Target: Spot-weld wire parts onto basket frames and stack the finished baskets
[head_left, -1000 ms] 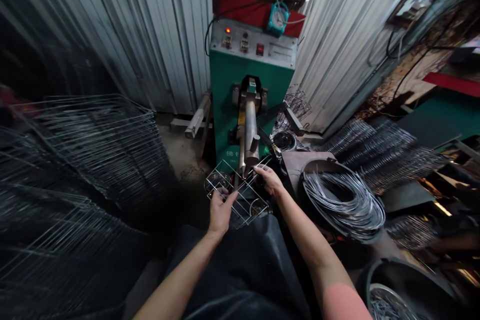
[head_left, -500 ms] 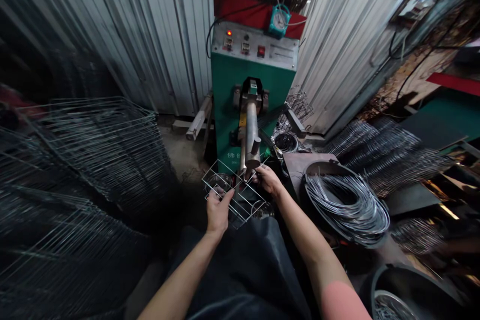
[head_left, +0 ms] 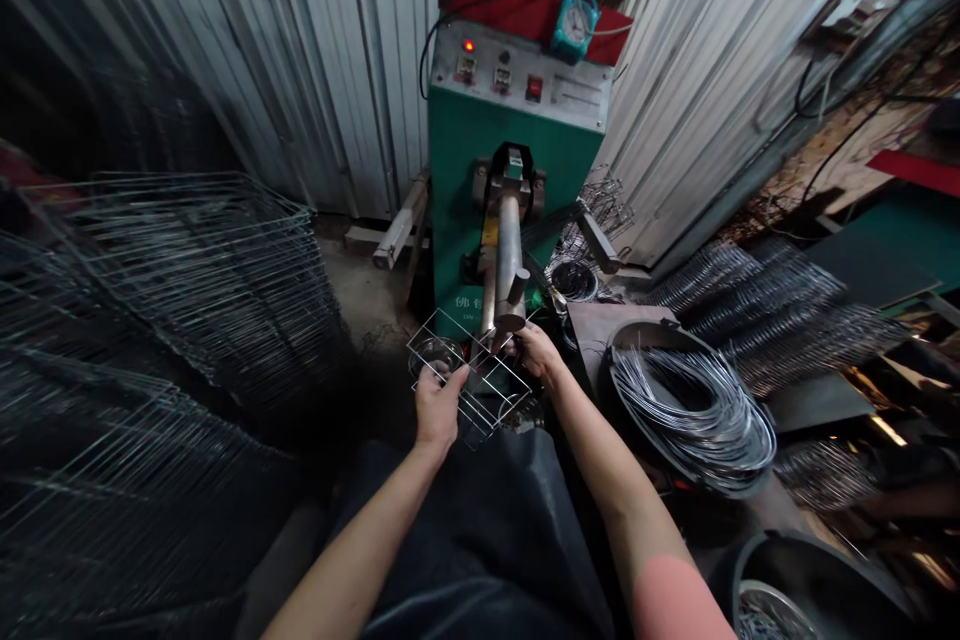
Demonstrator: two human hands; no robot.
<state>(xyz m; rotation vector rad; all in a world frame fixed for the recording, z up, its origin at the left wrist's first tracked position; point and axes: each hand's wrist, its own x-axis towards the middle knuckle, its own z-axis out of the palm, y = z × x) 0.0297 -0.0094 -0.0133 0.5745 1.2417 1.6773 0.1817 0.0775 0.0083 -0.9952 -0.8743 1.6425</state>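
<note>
A small wire grid (head_left: 480,398) lies tilted between my hands, its upper part at the tip of a metal arm (head_left: 510,260) that juts from a green machine (head_left: 517,125). My left hand (head_left: 439,405) grips the grid on its left side, thumb on top. Close beside the arm's rounded end, my right hand (head_left: 536,352) is closed at the grid's upper right edge; its fingertips are partly hidden, and whether they also pinch a small piece cannot be made out.
Stacks of wire racks (head_left: 217,270) stand at the left. On the right, a round basin holds coiled wires (head_left: 697,420), with a dark bucket (head_left: 810,570) below it. A teal clock (head_left: 575,23) sits on the machine. Metal bars (head_left: 401,225) flank it.
The view has shifted slightly, so the machine appears a little higher and further right. The grid has tilted slightly between my hands, which keep about the same grip.
</note>
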